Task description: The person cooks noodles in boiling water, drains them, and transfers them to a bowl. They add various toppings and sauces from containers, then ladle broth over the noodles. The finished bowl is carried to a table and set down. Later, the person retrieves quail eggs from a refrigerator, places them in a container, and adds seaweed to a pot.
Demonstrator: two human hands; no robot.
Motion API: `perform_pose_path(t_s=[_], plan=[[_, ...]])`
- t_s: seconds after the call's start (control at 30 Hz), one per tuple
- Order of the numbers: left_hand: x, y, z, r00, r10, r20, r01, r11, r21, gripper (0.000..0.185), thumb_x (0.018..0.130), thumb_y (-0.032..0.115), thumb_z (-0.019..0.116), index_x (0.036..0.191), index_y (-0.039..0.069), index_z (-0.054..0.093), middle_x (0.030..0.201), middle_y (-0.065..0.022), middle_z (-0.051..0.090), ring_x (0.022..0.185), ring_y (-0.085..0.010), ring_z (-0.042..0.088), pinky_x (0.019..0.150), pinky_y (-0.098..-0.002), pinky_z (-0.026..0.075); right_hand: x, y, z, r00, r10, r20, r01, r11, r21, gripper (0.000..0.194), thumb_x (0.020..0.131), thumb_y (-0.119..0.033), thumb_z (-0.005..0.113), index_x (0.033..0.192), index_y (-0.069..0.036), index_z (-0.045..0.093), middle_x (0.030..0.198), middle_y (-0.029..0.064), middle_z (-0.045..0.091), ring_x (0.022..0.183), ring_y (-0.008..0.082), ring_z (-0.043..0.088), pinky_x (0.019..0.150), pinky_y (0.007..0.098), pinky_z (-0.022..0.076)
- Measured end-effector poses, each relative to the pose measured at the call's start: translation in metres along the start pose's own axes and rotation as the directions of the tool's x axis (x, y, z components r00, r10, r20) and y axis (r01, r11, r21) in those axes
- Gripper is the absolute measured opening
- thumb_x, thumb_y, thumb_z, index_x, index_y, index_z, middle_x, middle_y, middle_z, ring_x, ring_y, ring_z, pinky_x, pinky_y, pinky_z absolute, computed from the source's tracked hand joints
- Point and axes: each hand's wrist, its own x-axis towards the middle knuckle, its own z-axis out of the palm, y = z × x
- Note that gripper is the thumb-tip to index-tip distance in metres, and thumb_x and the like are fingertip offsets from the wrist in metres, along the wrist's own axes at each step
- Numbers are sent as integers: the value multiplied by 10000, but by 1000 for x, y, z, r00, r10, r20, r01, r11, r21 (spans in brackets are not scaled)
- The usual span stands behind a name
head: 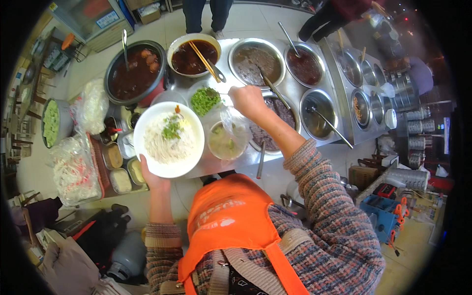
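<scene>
My left hand (153, 173) grips the lower left rim of a white bowl (201, 140). Pale noodles (158, 147) fill the bowl, topped with chopped green herbs (172, 126) and a dab of red-brown sauce (177, 109). Over the steel counter, my right hand (247, 101) is curled with its back towards me; whether its fingers hold anything is hidden. It is just right of a container of chopped greens (202, 101). Below it stands a clear tub of pale green pieces in liquid (223, 143), with clear plastic film (226, 120) at its top.
Dark broth with chopsticks (201, 57) and a large pot with eggs (147, 84) stand behind. Steel pots (258, 61) with ladles fill the right side. Small tubs (120, 180) and bagged noodles (75, 173) sit left. Two people's legs (206, 16) show beyond the counter.
</scene>
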Motion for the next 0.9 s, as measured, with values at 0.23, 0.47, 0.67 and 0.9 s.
perform_pose_path(t_s=[0.23,0.47,0.67,0.9], plan=[[-26,18,-35,951,29,308,16,989,-144,687,964,459,392,1492,32,293,1518,-170,350,1375,-385,360,1120,-549,333,4,20,68,919,223,324,-317,908,275,233,859,-257,588,880,-46,684,861,209,682,828,378,670,751,480,519],[-57,28,-39,996,-2,85,8,997,-72,702,979,521,358,1492,46,293,1517,-153,356,1360,-360,393,1133,-491,336,-14,19,-30,920,369,130,-387,904,179,470,949,-466,534,1222,-96,630,818,209,685,821,388,667,777,481,521],[-61,34,-55,948,-46,316,73,994,-75,722,968,537,386,1490,45,298,1519,-144,358,1359,-354,396,1141,-483,322,-71,0,-166,838,442,-320,-223,813,538,457,917,-372,585,1265,-77,587,946,224,690,868,380,672,796,465,527],[-81,44,-35,981,-10,192,-23,985,173,748,933,553,466,1457,30,356,1476,-148,422,1333,-337,431,1126,-461,342,-205,74,-178,612,697,-374,-609,717,340,257,898,-291,592,991,-94,728,950,181,699,852,361,672,765,453,535]])
